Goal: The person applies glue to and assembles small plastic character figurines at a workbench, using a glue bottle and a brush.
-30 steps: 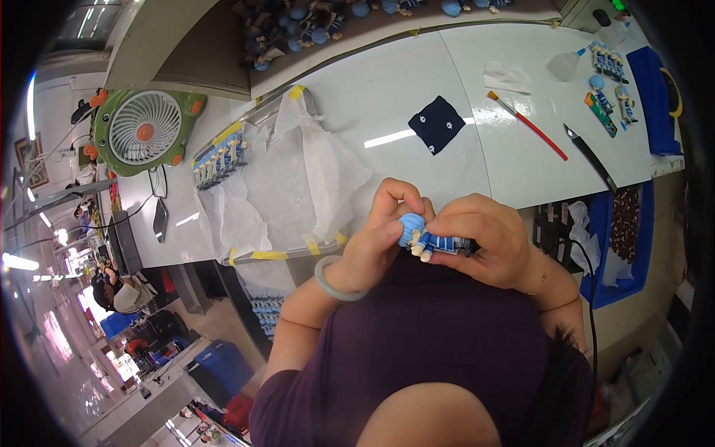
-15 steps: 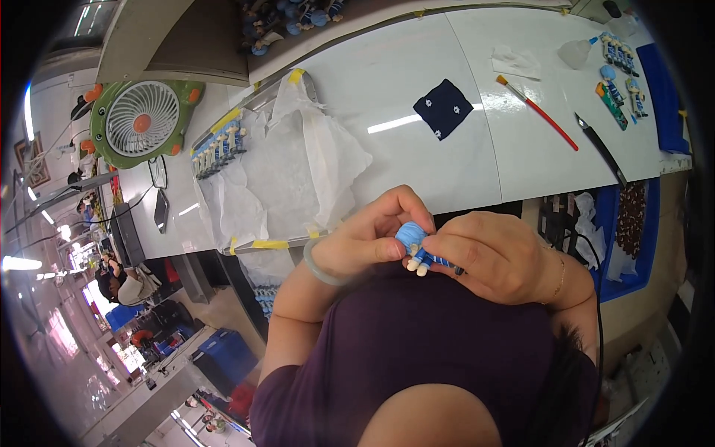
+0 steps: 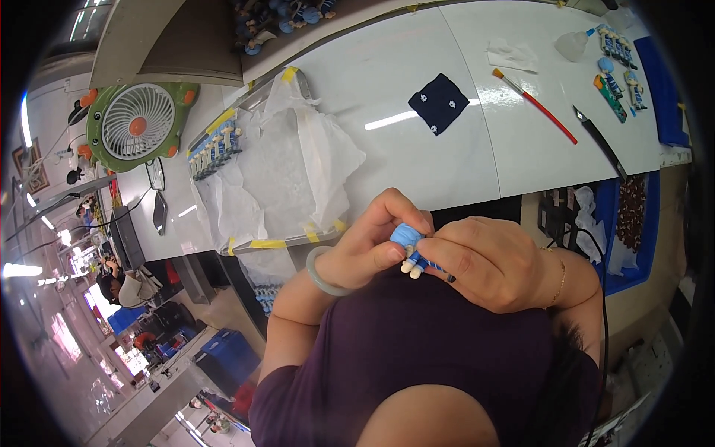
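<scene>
Small blue-capped plastic figurine [image 3: 408,249], held at chest height below the white table edge [image 3: 417,134], now pinched closer between left hand [image 3: 365,249] and right hand [image 3: 484,261], fingers closed around it, having drawn slightly nearer the body.

Small blue-and-white glossy plastic figurine [image 3: 412,251] is looking smooth; white tabletop [image 3: 417,149] is shining glossy, crinkled translucent plastic bag [image 3: 287,167] is lying matt, dark cloth square [image 3: 439,103] is looking soft.
</scene>
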Demonstrator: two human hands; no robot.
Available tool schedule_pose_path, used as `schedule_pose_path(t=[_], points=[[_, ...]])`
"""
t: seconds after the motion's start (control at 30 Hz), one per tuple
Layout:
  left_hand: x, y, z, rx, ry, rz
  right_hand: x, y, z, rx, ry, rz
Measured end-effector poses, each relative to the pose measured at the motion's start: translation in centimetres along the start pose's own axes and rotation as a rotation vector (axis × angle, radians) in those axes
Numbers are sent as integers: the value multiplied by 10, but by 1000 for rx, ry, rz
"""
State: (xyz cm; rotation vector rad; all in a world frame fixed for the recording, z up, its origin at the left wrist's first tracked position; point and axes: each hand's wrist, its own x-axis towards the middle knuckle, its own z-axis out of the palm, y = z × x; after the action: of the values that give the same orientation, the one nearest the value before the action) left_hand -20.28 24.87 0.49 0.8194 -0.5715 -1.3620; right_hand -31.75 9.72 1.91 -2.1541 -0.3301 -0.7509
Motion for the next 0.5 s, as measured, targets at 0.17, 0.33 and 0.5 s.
schedule_pose_path(t=[0.17,0.33,0.5], points=[[1,0,5,68,33,39,0,-2,0,-25,10,-7],[2,1,7,74,15,63,1,-2,0,-66,49,-26],[1,1,8,143,69,81,-1,1,0,-31,60,24]])
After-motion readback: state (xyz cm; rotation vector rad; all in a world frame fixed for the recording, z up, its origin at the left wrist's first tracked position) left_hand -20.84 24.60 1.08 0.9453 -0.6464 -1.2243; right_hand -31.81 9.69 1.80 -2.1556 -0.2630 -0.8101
